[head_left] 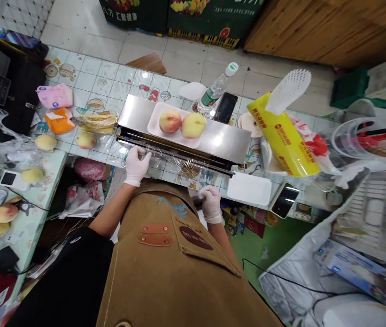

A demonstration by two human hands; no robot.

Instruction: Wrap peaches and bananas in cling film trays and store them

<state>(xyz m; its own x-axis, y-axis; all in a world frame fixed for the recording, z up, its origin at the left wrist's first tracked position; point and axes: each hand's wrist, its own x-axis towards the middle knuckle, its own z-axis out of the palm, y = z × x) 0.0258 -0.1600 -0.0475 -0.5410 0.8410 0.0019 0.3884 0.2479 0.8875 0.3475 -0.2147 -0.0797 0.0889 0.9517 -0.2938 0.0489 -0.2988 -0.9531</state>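
Note:
A metal film wrapper point(225, 144) stands on the table in front of me, with a white foam tray point(155, 122) on its top. Two peaches point(193, 125) lie side by side in that tray. Clear cling film point(179, 164) stretches from the wrapper's front slot toward my body. My left hand point(136, 168), in a white glove, pinches the film at the left, close to the wrapper's front edge. Lower and nearer my apron, my gloved right hand point(210, 204) is closed on the film's right corner. An unused-looking white tray point(249, 188) lies just right of it.
Behind the wrapper stand a water bottle point(215, 91) and a black phone point(226, 108). A yellow bag point(283, 136) leans at the right, near another phone point(284, 200). Leftward are loose peaches point(86, 140), an orange packet point(59, 121) and a pink tissue pack point(55, 96).

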